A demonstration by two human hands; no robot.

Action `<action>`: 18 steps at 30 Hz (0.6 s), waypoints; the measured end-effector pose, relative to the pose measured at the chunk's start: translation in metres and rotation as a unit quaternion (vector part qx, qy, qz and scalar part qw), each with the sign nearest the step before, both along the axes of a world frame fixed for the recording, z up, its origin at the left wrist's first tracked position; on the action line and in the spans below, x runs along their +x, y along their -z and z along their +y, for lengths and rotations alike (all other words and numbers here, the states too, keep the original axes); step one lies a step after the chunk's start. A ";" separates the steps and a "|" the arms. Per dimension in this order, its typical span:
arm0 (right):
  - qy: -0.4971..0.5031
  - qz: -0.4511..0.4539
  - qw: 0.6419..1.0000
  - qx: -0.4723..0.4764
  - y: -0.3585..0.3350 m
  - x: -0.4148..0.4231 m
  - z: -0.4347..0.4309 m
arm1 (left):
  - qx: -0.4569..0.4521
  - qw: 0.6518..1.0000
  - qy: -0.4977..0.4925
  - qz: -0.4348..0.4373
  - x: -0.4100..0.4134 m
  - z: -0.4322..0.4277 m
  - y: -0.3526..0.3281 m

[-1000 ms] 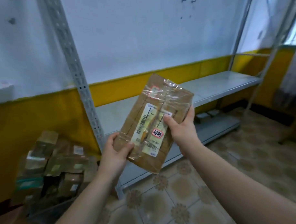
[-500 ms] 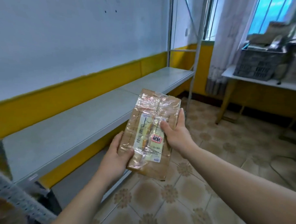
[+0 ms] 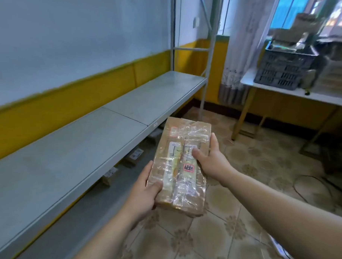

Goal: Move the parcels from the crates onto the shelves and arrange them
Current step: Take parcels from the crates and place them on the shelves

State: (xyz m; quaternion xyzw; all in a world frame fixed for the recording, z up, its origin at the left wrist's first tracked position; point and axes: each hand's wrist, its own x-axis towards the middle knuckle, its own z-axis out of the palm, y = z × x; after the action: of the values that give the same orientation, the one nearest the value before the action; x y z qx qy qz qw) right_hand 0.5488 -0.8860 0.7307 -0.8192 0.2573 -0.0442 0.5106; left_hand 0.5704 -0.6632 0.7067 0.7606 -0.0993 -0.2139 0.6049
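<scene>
1. Change: the view has swung right along the shelving. The parcel heap seen at the left a second ago is out of frame; a dark crate (image 3: 284,71) on a white table (image 3: 320,99) by the window is now in frame
2. The parcel (image 3: 182,165) has come down from a raised, tilted, label-reading pose to a lower, flatter one. It is still in the air over the tiled floor, just off the front lip of the upper shelf (image 3: 70,152), not touching it
3. Grip unchanged: left hand (image 3: 143,196) holds the near-left corner with the thumb pressed on the top face, its other fingers underneath and hidden. Right hand (image 3: 212,161) holds the right edge with the thumb pressed on the label and fingers curled round the side
4. Read: label check looks done and this is the carry to a slot. Placement not yet started
5. Small parcels (image 3: 136,154) already sit on the lower shelf (image 3: 76,219), under the upper deck
6. Orientation: flat taped carton, broad labelled face up toward the camera, red-bordered sticker near the right thumb
7. Long axis runs away from the person, near end low, far end slightly higher. It is skewed to the shelf's front edge, so it likely needs a turn to the left before it is set down square
</scene>
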 end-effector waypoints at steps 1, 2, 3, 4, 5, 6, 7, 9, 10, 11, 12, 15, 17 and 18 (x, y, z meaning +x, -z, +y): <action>0.004 0.001 1.000 0.005 0.002 0.007 -0.017 | 0.000 1.000 0.006 0.009 0.008 -0.015 0.001; 0.008 -0.001 1.000 0.012 0.003 0.014 -0.034 | 0.002 1.000 0.010 0.016 0.018 -0.031 0.002; 0.012 -0.001 1.000 0.021 0.004 0.021 -0.051 | 0.005 1.000 0.011 0.020 0.028 -0.048 0.002; 0.013 -0.002 0.999 0.029 0.005 0.028 -0.069 | 0.007 1.000 0.011 0.022 0.037 -0.065 0.004; 0.012 -0.004 0.999 0.035 0.007 0.037 -0.088 | 0.008 1.000 0.011 0.021 0.047 -0.083 0.005; 0.010 -0.007 0.999 0.037 0.008 0.045 -0.107 | 0.011 1.000 0.011 0.020 0.055 -0.102 0.006; 0.007 -0.011 0.999 0.036 0.009 0.055 -0.127 | 0.015 1.000 0.010 0.019 0.064 -0.121 0.006; -0.004 -0.018 0.999 0.027 0.010 0.075 -0.172 | 0.021 1.000 0.006 0.018 0.081 -0.162 0.008; -0.009 -0.020 1.000 0.021 0.010 0.085 -0.194 | 0.020 1.000 0.005 0.021 0.090 -0.183 0.008; -0.012 -0.018 1.000 0.019 0.010 0.095 -0.214 | 0.020 0.999 0.005 0.027 0.098 -0.202 0.008; -0.016 -0.014 1.000 0.016 0.009 0.104 -0.232 | 0.020 0.999 0.003 0.031 0.105 -0.219 0.008; -0.038 -0.007 0.999 0.020 0.008 0.136 -0.274 | 0.021 0.999 -0.015 0.038 0.124 -0.260 0.009; -0.049 0.002 0.998 0.026 0.011 0.161 -0.294 | 0.020 0.998 -0.028 0.046 0.141 -0.277 0.011; -0.052 0.010 0.998 0.028 0.015 0.173 -0.301 | 0.027 0.998 -0.033 0.047 0.151 -0.284 0.013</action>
State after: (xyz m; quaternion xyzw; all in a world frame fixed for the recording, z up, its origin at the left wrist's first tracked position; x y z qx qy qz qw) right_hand 0.7223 -1.1875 0.7159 -0.8170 0.2208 -0.0027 0.5326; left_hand 0.7212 -0.9472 0.6936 0.7684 -0.0400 -0.2317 0.5952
